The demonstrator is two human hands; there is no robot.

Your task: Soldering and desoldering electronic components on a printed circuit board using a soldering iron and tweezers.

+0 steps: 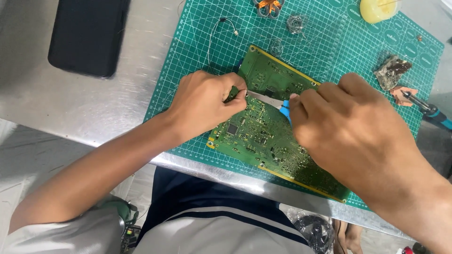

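A large green circuit board (263, 136) lies on a green cutting mat (325, 51) on a metal table. My left hand (205, 101) rests on the board's left edge, fingers pinched together at a small point on the board. My right hand (348, 131) covers the board's right part and grips tweezers with a blue handle (285, 111). The silver tips (261, 97) reach left to my left fingertips.
A black phone (84, 35) lies at the far left on the metal table (94, 108). On the mat sit a thin wire (221, 28), solder coils (296, 22), a yellow round object (376, 9) and a brown sponge block (393, 70). A soldering iron (428, 111) lies at right.
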